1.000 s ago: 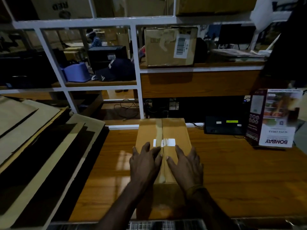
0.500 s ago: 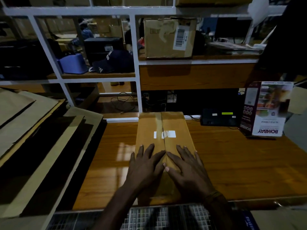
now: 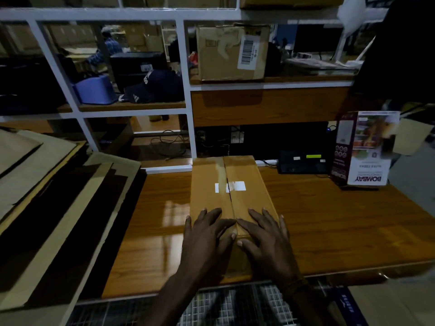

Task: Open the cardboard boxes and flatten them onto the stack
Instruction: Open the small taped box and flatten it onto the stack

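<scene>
Leaning at the far left, the stack of flat cardboard [image 3: 54,196] is kept close so the next box can be laid on it. The left hand [image 3: 207,234] and right hand [image 3: 266,234] are spread flat, gripping nothing, on the near end of the closed box [image 3: 231,196] in the middle of the worktop [image 3: 329,227]. They are set on either side of the middle seam, probably so the flaps can be pulled apart.

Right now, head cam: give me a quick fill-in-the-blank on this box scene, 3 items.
1. Both hands rest flat on the ____ end of the cardboard box.
2. The white label straddles the box's centre ____.
3. The flattened cardboard stack lies to the person's ____.

Missing words: near; seam; left
</scene>
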`<state>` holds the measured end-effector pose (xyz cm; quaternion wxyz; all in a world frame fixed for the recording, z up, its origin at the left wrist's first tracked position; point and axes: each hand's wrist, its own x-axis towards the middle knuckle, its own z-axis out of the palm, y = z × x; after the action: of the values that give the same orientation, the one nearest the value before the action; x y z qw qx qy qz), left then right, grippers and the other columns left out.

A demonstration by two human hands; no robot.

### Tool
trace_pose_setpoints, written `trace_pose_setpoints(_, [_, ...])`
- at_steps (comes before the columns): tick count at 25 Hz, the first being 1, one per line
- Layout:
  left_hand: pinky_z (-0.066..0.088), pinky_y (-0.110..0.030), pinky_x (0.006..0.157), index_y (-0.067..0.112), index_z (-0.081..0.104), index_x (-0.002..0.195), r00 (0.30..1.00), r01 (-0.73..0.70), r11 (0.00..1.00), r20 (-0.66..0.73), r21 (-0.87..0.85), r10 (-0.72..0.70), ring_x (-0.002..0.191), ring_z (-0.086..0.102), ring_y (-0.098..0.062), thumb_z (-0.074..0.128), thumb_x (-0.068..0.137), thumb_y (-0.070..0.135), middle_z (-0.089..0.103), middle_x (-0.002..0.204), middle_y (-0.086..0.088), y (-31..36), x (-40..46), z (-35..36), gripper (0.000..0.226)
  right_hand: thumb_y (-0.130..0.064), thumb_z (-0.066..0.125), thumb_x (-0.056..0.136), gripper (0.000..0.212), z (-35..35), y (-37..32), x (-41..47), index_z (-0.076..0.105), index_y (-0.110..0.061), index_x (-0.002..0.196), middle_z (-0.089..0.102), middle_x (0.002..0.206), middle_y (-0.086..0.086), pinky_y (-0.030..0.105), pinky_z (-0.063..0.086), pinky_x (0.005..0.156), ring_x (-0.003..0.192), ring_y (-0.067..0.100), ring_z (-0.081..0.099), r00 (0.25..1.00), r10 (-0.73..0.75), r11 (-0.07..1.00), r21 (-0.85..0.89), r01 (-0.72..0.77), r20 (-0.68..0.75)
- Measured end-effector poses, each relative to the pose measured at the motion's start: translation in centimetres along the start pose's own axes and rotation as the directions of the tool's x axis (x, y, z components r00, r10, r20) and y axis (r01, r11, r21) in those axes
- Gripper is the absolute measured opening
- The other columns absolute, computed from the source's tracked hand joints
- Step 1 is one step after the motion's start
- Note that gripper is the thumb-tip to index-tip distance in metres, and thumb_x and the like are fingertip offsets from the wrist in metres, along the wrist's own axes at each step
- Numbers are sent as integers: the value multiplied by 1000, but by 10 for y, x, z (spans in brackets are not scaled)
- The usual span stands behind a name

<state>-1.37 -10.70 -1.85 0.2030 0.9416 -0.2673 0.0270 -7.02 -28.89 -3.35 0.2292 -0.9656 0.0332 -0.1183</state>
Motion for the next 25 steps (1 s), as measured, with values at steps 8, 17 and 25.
trace_pose_setpoints(8, [29,-38,113,40,54,133,948,-221,966,202,-134,244,138,34,-9,52,96,49,36,153,13,-8,43,-19,38,-66,47,85,53,-13,24,10,47,-50,136,28,158,-16,48,-18,118,152,17,3,999,-32,999,14,32,5])
trace_pose_setpoints(17, [24,-26,115,21,52,140,990,-127,967,33,-221,137,142,35,-14,47,98,11,41,153,2,37,40,21,44,-73,42,84,53,-33,38,5,50,-54,132,21,160,-20,55,-12,119,152,20,-6,990,139,989,44,-139,14])
trace_pose_setpoints(25, [30,-43,117,34,42,146,977,-176,968,87,-177,193,141,37,-15,45,98,23,37,156,4,26,73,15,49,-48,48,98,45,-27,15,23,46,-36,142,38,154,1,50,22,118,144,31,29,969,213,961,-152,-231,-126])
